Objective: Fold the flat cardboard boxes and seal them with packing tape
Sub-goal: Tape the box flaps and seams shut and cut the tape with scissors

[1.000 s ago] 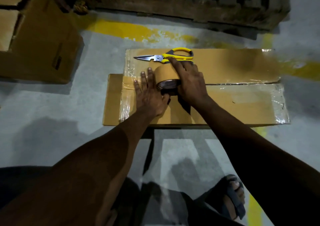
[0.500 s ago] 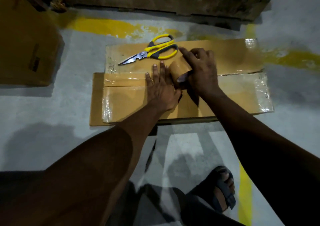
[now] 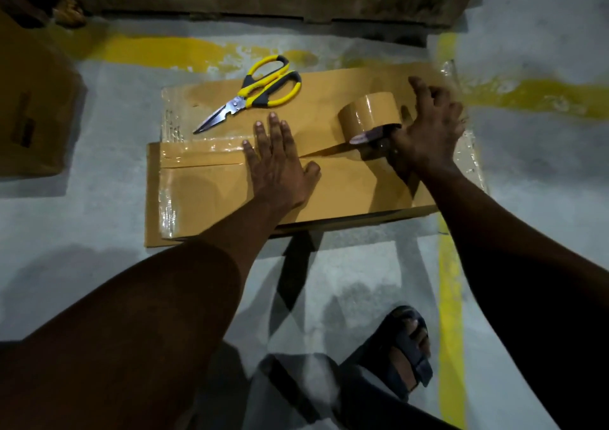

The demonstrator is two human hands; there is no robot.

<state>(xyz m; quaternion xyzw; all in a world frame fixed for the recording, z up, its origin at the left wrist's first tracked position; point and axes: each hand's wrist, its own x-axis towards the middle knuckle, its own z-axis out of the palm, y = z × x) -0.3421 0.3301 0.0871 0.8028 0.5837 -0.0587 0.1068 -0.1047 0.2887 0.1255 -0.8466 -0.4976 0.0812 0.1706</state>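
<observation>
Pressing the left grip [image 3: 280,166] flat on the box [image 3: 204,199], fingers straight and together, holding nothing, right on the end of the laid tape [image 3: 204,159] along the seam. Holding the roll [image 3: 369,113] with the right grip [image 3: 428,136], fingers curled round its far side, at 2 o'clock from the left grip. Stretched from roll to left grip, a short free length. At 11 o'clock, on the box, scissors [image 3: 253,96], blades closed. Box flat on the floor [image 3: 99,232].
</observation>
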